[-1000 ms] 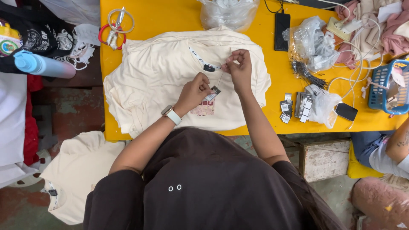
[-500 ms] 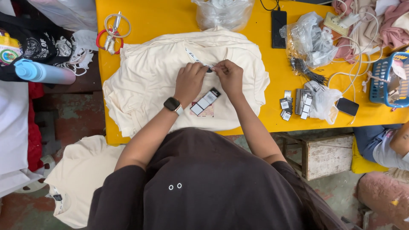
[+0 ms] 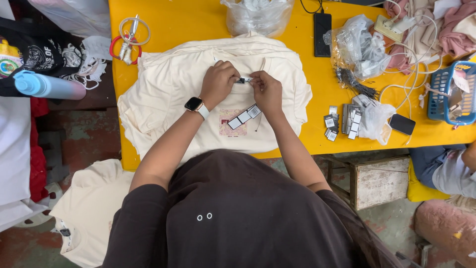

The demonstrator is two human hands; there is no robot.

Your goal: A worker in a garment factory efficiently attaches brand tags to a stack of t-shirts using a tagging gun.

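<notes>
Head view, looking straight down: far left a blue bottle [image 3: 47,86] lies off the desk [image 3: 198,22], and scissors with red and white rings [image 3: 128,38] sit at the yellow desk's left corner. The cream shirt [image 3: 168,94], topmost of a stack, is spread flat in the middle of the desk. The left hand [image 3: 218,83], a watch on its wrist, presses at the neckline, fingers together, pinching a small dark label [image 3: 241,80]. The right hand [image 3: 267,92] meets it from the other side, fingers closed on the same spot; whether it also holds a tool I cannot tell. A strip of hang tags [image 3: 244,116] rests on the shirt's chest just under the hands. Further right lie a dark phone [image 3: 322,33], a bundle of black fasteners [image 3: 354,84] and more loose tags [image 3: 342,121].

What worries me: both pinches are tiny, so the label could slip and sit crooked. The tag strip lies loose and a wrist could sweep it aside. Tugging may drag the top shirt off the stack.
</notes>
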